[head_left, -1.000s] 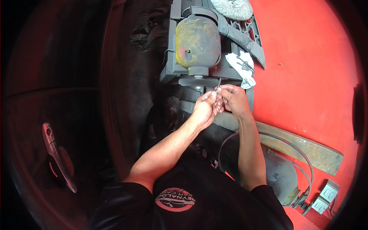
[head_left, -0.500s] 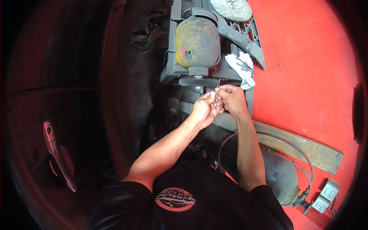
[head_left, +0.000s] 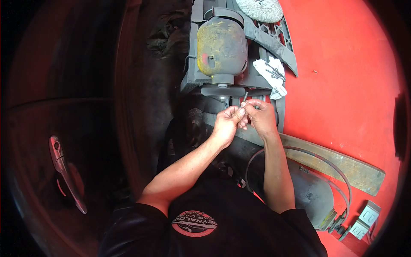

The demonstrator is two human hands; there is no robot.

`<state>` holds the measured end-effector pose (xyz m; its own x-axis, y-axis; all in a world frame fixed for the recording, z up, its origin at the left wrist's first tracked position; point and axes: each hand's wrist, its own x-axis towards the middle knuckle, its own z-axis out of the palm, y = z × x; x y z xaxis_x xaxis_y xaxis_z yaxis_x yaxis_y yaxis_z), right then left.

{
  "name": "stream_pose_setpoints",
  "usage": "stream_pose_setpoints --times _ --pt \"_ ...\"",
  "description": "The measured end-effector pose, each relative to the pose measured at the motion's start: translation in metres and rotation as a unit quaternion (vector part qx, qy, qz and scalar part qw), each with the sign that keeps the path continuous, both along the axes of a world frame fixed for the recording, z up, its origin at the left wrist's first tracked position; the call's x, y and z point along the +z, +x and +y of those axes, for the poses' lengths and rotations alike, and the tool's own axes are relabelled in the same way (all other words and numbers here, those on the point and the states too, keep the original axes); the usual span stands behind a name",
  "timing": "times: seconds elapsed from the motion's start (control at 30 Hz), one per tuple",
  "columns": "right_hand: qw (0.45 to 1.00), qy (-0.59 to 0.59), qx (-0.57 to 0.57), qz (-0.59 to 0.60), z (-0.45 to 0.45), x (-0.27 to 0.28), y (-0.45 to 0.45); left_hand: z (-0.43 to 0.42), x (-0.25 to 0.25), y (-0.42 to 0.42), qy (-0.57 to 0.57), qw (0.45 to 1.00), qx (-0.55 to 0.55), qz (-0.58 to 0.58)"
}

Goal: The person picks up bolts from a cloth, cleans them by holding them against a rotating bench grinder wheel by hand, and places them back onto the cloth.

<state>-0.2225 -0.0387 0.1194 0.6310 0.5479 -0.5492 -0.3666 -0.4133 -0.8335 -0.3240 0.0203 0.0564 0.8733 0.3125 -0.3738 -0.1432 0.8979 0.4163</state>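
A person's two bare hands pinch a thin metal rod (head_left: 245,97) just in front of a grinding wheel (head_left: 214,91) mounted on a worn, yellow-stained motor (head_left: 222,47). In the last half second the hands have drawn slightly back toward the body, and more of the rod now shows above the fingertips; the shift looks like a small adjustment at the wheel, with the work still in hand. The rod's tip stands close by the wheel's right edge, though whether the two touch cannot be told from this angle. The right hand (head_left: 264,120) reaches in from the right, wrist bent inward, thumb and forefinger closed on the rod. The left hand (head_left: 224,126) meets it from the other side, its thumb pressed near the rod's lower end and its other fingers curled beneath, partly hidden. Both forearms angle forward to meet. Beyond the right hand, several dark bolts (head_left: 276,73) lie on a white cloth (head_left: 279,91).
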Motion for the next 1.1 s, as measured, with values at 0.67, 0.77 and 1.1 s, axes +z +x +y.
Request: stream_pose_setpoints --times 0.67,0.77,1.1 --pt "0.998 -0.034 0.039 -0.019 0.005 0.007 0.001 -0.002 -0.005 0.002 -0.134 0.988 0.015 -0.075" --pt "0.998 -0.047 0.019 -0.027 0.007 0.013 -0.005 -0.003 -0.002 -0.003 -0.148 0.986 0.007 -0.079" --pt "0.995 -0.081 0.026 -0.049 0.007 0.006 0.005 -0.005 -0.016 0.010 -0.214 0.973 -0.002 -0.091"
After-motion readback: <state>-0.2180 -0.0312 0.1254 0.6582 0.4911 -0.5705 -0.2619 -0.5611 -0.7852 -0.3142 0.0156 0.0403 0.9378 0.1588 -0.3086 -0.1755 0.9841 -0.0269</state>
